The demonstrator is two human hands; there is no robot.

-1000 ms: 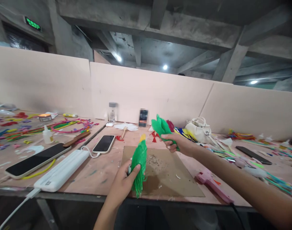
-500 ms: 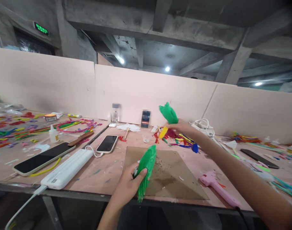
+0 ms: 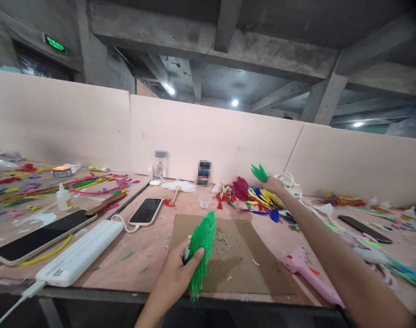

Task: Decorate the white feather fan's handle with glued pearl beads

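Observation:
My left hand (image 3: pixel 178 268) is closed round a bundle of green feathers (image 3: pixel 203 241), held upright over the front left part of a brown cardboard sheet (image 3: pixel 242 259). A small dark and white object shows behind the thumb, too hidden to name. My right hand (image 3: pixel 272 185) reaches to the back of the table and pinches more green feathers (image 3: pixel 260 173), tips pointing up and left. Just left of that hand lie dark red feathers (image 3: pixel 240 187), and below it yellow feathers (image 3: pixel 262 197) and a blue feather (image 3: pixel 275 215).
A pink glue gun (image 3: pixel 310 275) lies right of the cardboard. On the left are a white power bank (image 3: pixel 80 253), a phone (image 3: pixel 145 212) on a cable, a larger phone (image 3: pixel 46 237) and a glue bottle (image 3: pixel 63 198). A pale partition (image 3: pixel 201 132) stands behind.
My right hand has moved right and lower with its green feathers, which now show smaller and turned. The left hand keeps its bundle. The view has shifted slightly.

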